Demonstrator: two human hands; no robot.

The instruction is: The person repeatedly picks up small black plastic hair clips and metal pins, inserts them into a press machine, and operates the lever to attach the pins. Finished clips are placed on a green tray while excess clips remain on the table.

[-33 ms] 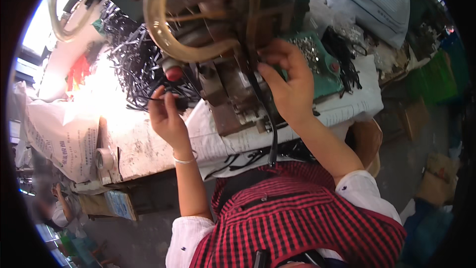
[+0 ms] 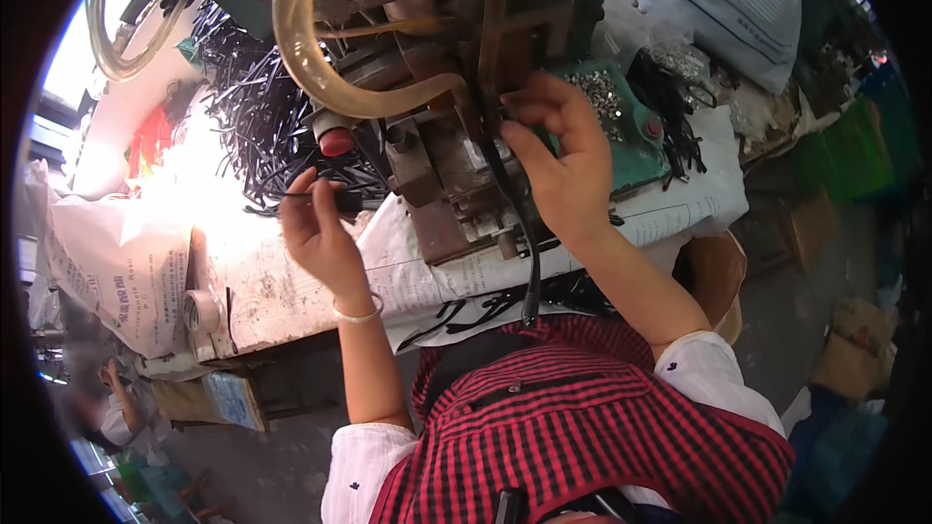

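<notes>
My left hand (image 2: 320, 233) is raised over the near edge of the heap of black strips (image 2: 262, 107), thumb and fingers pinching a slim black strip (image 2: 351, 202). Up against the middle of a dark metal bench machine (image 2: 447, 175), my right hand (image 2: 563, 160) has thumb and forefinger bent together. What they grip there is hidden in shadow. From the machine, left of my right hand, a long slim black piece (image 2: 532, 272) runs down toward my apron. A clear hose (image 2: 335, 87) loops over the machine, above a red push button (image 2: 336, 142).
Right of the machine a green tray (image 2: 636, 165) holds small metal parts (image 2: 597, 102), with more black strips (image 2: 684, 136) beside it. Strips (image 2: 485, 309) also lie along the front edge. A tape roll (image 2: 202, 311) and white sack (image 2: 126, 272) stand left. Another person's arm (image 2: 118, 393) shows far left.
My left hand has shifted slightly left with the black strip in its fingers. My right hand stays almost where it was at the machine.
</notes>
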